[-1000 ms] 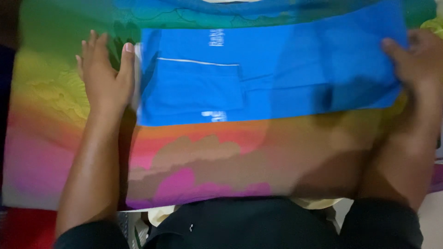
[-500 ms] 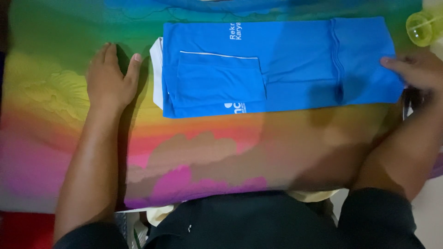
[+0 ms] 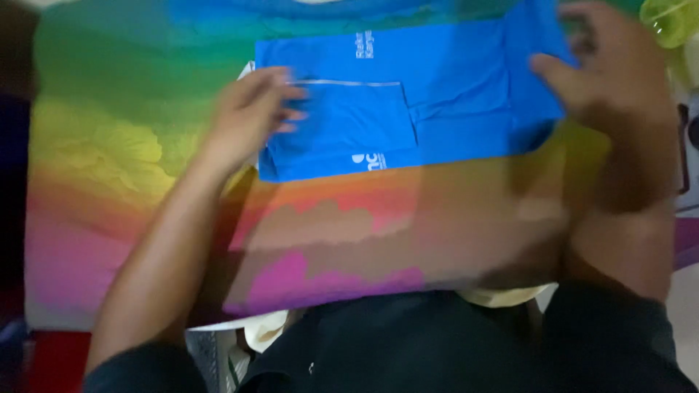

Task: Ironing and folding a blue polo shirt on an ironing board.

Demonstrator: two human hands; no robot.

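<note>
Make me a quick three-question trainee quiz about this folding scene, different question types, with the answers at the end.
1. True or false: the left hand lies on the left end of the folded blue shirt.
2. Multiple choice: the shirt lies on (A) a bare wooden table, (B) a rainbow-coloured cloth, (C) a white towel.
3. Fill in: the yellow-green plastic cup sits in the upper ______ corner of the view, near the right hand.

Key
1. True; its fingers overlap the shirt's left end.
2. B.
3. Right; only part of the cup shows, and the right hand is at the shirt's right end, blurred.
</note>
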